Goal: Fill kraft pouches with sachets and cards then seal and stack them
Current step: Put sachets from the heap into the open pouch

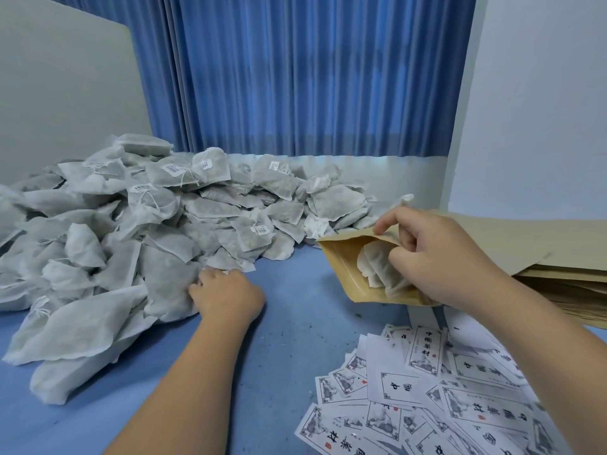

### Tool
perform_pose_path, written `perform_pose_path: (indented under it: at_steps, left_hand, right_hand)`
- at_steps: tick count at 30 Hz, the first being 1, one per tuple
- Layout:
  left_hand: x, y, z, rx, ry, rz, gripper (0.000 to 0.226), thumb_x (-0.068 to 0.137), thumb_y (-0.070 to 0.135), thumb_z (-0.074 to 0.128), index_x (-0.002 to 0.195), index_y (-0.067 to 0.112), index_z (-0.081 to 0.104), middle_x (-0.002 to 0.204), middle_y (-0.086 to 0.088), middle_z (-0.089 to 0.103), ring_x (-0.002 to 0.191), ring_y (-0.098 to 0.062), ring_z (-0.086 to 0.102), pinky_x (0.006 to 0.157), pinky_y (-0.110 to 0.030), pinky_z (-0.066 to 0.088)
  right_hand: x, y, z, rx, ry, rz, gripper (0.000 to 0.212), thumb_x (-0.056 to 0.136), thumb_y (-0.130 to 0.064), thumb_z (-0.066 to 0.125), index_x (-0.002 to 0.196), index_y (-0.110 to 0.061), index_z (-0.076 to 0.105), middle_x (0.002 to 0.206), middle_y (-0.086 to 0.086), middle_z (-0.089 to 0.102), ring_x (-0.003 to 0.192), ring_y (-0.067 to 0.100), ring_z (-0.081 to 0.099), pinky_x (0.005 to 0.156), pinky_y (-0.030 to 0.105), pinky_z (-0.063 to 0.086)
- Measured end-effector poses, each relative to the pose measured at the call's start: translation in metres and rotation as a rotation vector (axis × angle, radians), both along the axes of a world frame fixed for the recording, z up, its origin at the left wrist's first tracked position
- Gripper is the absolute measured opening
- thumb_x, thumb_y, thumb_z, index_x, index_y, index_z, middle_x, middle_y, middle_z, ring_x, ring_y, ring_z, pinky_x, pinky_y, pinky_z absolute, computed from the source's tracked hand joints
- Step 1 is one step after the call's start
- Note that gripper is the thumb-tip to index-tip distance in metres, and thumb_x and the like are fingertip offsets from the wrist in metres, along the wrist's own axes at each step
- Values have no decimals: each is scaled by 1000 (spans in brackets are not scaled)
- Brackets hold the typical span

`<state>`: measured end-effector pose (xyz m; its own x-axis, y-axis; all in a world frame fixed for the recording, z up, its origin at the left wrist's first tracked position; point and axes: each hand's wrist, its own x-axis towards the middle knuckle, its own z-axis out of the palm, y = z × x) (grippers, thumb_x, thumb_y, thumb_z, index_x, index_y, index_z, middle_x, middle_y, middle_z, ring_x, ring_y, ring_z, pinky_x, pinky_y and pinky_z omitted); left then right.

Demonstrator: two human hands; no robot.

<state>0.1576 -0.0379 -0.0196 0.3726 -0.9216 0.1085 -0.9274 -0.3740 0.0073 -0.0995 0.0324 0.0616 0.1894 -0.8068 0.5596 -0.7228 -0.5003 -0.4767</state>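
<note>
A large heap of white mesh sachets (138, 224) covers the left and middle of the blue table. My left hand (226, 298) lies on the near edge of the heap, fingers curled onto a sachet (167, 290). My right hand (433, 257) holds a kraft pouch (341, 274) by its open mouth, index finger on the upper lip. Sachets (377, 264) sit inside the pouch, partly under my fingers. Printed cards (437, 389) lie scattered at the lower right.
A stack of flat kraft pouches (558, 257) lies at the right behind my right arm. A blue curtain (295, 77) hangs behind the table, and a white board (65, 93) stands at the back left. Bare blue tabletop (289, 356) shows between my arms.
</note>
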Motion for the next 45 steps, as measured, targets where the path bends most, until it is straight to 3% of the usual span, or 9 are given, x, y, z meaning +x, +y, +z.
perform_pose_path:
  at_steps: [7,15,21,24,26,31,35,39,45]
  left_hand:
    - [-1,0,9,-11,-54,-122,31,97,32,40,123,21,53,125,-6,56,122,-27,40,92,-36,36]
    - [-33,33,23,-72,463,-580,30,89,39,60,118,32,65,108,13,65,94,-7,57,76,-22,43]
    - [-32,46,31,8,104,-587,50,89,25,46,139,35,45,150,8,39,135,-17,38,103,-34,38]
    - [-29,46,30,124,156,-520,26,84,27,51,110,26,53,115,3,59,101,-18,54,80,-32,45]
    - [-27,46,30,117,203,-479,22,78,28,56,97,29,45,102,7,56,97,-19,56,83,-33,48]
    - [-28,49,33,4,292,-518,33,69,28,61,102,32,62,90,8,66,83,-13,63,74,-32,55]
    - [-29,51,40,-385,382,-796,18,73,22,65,89,29,66,74,8,62,76,-20,54,68,-35,48]
    - [-47,65,45,-746,454,-1007,37,74,16,64,110,24,69,89,12,67,82,-12,48,81,-20,38]
    - [-86,79,33,-832,319,-1048,37,79,20,70,116,18,69,95,9,70,81,-23,53,66,-37,49]
  right_hand:
    - [-7,-3,0,13,-7,-12,37,72,2,50,84,-33,58,56,-15,45,57,4,41,54,18,34]
    - [-11,-3,2,6,-22,-26,36,74,2,50,87,-31,60,54,-16,44,54,2,41,51,14,33]
    - [-13,-3,3,14,-20,-32,36,74,2,50,87,-31,60,52,-15,42,53,2,41,50,14,32]
    - [-13,-2,3,24,-23,-25,36,74,2,51,88,-29,61,52,-15,41,52,3,40,50,15,32]
    - [-13,-1,3,35,-28,-19,35,74,2,51,89,-28,62,51,-13,40,52,3,40,50,15,32]
    - [-14,-1,3,54,-63,-17,36,75,3,50,89,-28,63,50,-13,39,51,3,39,50,14,33]
    - [-17,-1,4,47,-122,-29,37,77,3,49,88,-29,62,50,-13,39,49,4,38,46,15,32]
    - [-17,-2,5,29,-162,-32,35,77,4,50,86,-28,63,50,-12,38,48,5,37,46,16,31]
    - [-9,3,10,35,-191,93,38,78,10,57,89,-26,66,52,-10,35,49,5,32,49,16,31]
